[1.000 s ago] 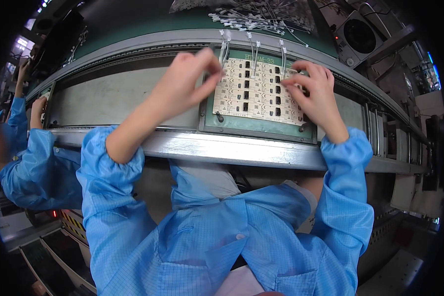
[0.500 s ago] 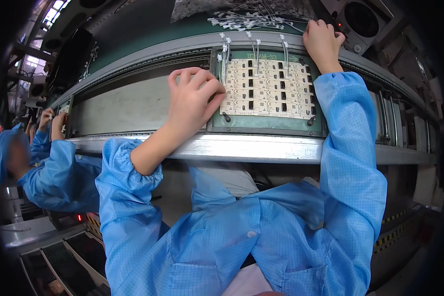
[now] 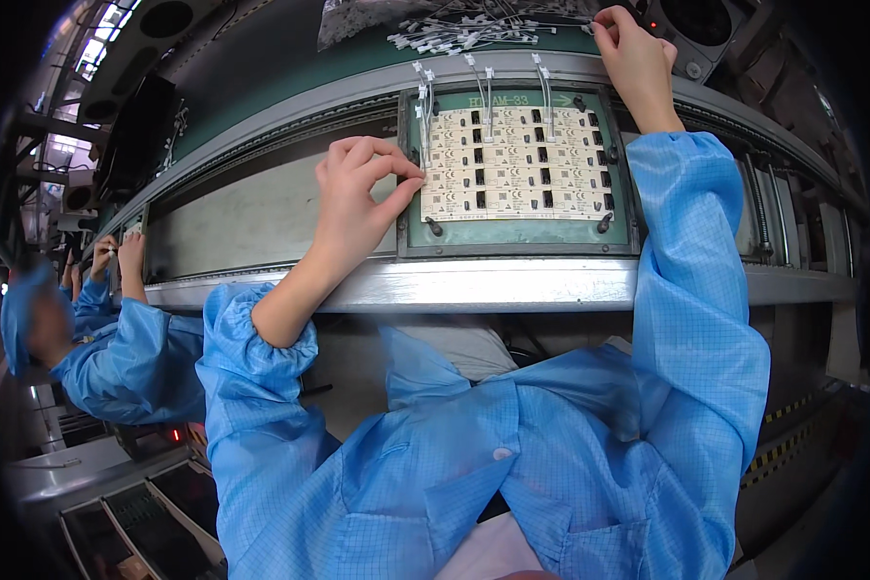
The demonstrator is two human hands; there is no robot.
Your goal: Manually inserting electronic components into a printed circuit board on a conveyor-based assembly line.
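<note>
A circuit panel [image 3: 517,162] lies in a carrier frame [image 3: 518,237] on the conveyor rail [image 3: 474,285]. Behind it, a heap of wired parts [image 3: 464,34] sits on the surface [image 3: 290,72]. The left hand [image 3: 358,198] touches the panel's left edge; the right hand [image 3: 638,63] is behind the frame's right corner, beside the heap

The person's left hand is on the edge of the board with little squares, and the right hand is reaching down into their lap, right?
Not quite. The left hand does touch the left edge of the circuit board panel, but the right hand is not in the lap. The head view shows it reaching up past the panel to the pile of small white wired parts on the green surface.
</note>
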